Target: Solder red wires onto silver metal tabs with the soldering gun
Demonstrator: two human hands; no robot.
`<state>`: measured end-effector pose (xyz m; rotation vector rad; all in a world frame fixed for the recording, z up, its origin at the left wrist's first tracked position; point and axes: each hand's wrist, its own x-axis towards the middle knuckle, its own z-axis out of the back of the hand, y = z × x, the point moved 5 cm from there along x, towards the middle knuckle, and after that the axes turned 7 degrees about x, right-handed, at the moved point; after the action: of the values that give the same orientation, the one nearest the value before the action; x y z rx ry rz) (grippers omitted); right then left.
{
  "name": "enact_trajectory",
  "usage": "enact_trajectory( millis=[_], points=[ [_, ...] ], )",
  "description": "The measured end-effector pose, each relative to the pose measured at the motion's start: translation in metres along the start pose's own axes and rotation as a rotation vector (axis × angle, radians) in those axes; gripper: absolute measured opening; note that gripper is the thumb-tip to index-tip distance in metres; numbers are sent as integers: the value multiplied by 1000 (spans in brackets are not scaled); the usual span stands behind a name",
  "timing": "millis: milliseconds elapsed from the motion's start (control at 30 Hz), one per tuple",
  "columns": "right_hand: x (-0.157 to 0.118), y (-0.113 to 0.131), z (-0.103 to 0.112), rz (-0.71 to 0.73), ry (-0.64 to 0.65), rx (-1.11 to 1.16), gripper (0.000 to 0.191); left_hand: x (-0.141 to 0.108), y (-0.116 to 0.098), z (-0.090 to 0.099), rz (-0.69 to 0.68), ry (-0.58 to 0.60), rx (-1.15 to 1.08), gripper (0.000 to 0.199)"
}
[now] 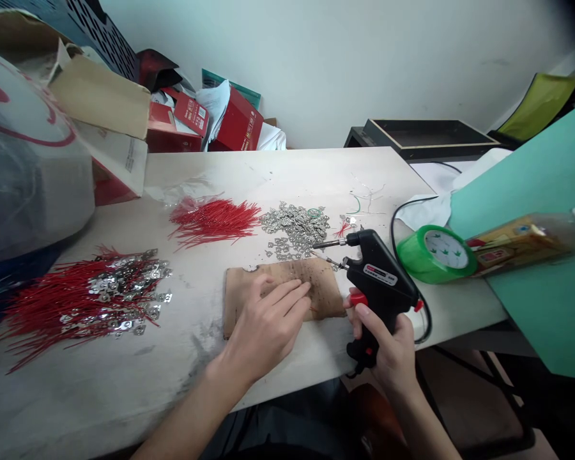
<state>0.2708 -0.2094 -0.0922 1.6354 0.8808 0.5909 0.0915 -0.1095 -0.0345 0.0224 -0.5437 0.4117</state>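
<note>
My left hand (273, 319) rests over a scorched piece of cardboard (239, 294), fingers close together; anything beneath them is hidden. In my right hand (388, 345) is a black soldering gun (381, 275) with a red trigger, its metal tip pointing left above the cardboard's back right corner. Behind the cardboard lies a pile of small metal plates (297, 227). To its left is a bundle of red wires (215, 220). Farther left, red wires with metal plates at their ends (76, 297) form a large heap.
A green tape roll (436, 254) and a bottle (527, 243) lie at the right, beside the gun's black cable (393, 223). Red boxes (239, 121) stand behind the table (196, 358). A plastic bag (33, 160) bulges at the left. Wire scraps (342, 227) lie near the plates.
</note>
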Motion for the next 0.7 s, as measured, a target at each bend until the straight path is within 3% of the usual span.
enact_trajectory(
  millis=[567,700],
  points=[
    [0,0,-1,4,2,4,17,-3,8,6,84,-33,-67,17],
    [1,1,-1,0,9,4,17,-4,5,3,51,-5,-60,17]
  ],
)
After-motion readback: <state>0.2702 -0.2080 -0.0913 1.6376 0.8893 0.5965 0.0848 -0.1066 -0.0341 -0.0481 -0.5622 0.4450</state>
